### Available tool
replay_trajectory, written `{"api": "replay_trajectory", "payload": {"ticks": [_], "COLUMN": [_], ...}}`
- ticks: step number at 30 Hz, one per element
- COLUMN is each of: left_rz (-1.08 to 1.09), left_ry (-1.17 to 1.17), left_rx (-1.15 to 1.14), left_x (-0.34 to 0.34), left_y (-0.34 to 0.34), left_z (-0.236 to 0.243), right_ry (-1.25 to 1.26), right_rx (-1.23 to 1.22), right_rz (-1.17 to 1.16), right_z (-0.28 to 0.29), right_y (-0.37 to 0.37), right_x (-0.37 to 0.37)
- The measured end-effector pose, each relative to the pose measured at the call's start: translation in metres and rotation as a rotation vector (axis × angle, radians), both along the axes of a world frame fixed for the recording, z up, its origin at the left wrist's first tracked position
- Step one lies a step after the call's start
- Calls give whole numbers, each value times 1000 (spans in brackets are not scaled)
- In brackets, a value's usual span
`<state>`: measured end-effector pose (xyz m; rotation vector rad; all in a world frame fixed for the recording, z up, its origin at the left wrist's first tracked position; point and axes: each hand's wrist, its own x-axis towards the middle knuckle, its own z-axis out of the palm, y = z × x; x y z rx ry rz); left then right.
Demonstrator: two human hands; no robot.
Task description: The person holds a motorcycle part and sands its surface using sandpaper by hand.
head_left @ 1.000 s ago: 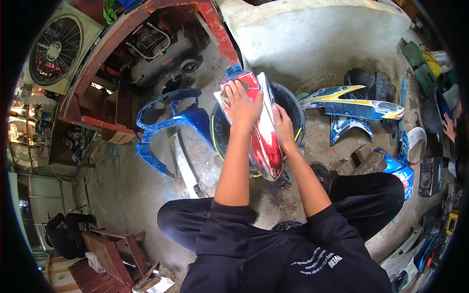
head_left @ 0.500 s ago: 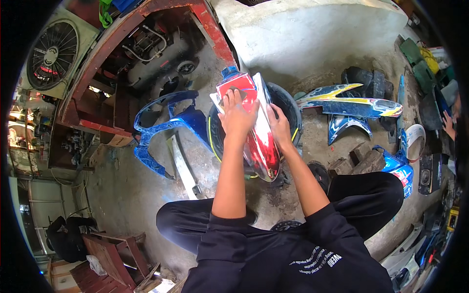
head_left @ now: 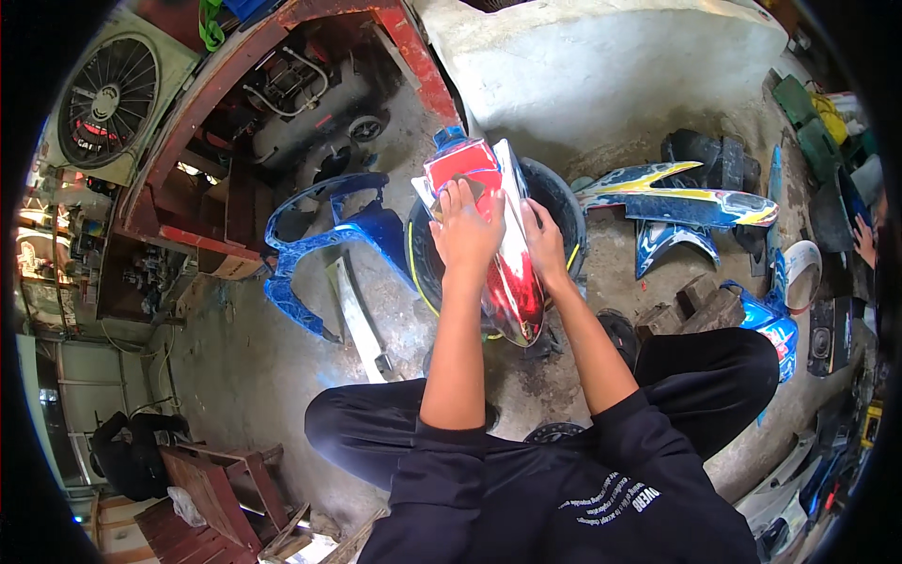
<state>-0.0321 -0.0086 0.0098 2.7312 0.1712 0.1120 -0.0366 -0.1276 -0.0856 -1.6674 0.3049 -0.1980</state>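
Note:
A red, white and blue motorcycle fairing panel (head_left: 512, 296) lies over the mouth of a black tub (head_left: 567, 193), its pointed end toward me. My left hand (head_left: 467, 230) rests flat on the panel's red upper part, fingers stretched together over a small brown sheet (head_left: 473, 186) that looks like sandpaper. Along the panel's right edge, my right hand (head_left: 547, 244) grips the side, thumb toward the panel. Part of that grip is hidden by the hand itself.
A blue fairing frame (head_left: 362, 230) and a pale strip (head_left: 357, 315) lie on the floor at left. Yellow-and-blue panels (head_left: 676, 202) and wooden blocks (head_left: 700, 310) are at right. A white wall (head_left: 601, 75) stands behind. Another person's hand (head_left: 864, 240) shows at far right.
My left hand has slid slightly toward me and to the right over the red surface, with the brown sheet. My right hand stays at the panel's edge. The whole view has shifted a little.

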Motion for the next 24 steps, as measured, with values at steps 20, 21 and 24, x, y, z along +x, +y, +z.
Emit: {"api": "replay_trajectory", "payload": {"ticks": [20, 21, 24], "left_rz": [72, 72, 114], "left_ry": [62, 51, 3], "left_rx": [-36, -29, 1], "left_x": [-43, -38, -6], "left_y": [-8, -6, 8], "left_z": [6, 7, 8], "right_ry": [38, 30, -7], "right_rx": [-55, -48, -41], "right_rz": [-31, -22, -7], "right_z": [5, 8, 1], "right_y": [-8, -7, 3], "right_x": [-5, -4, -1]}}
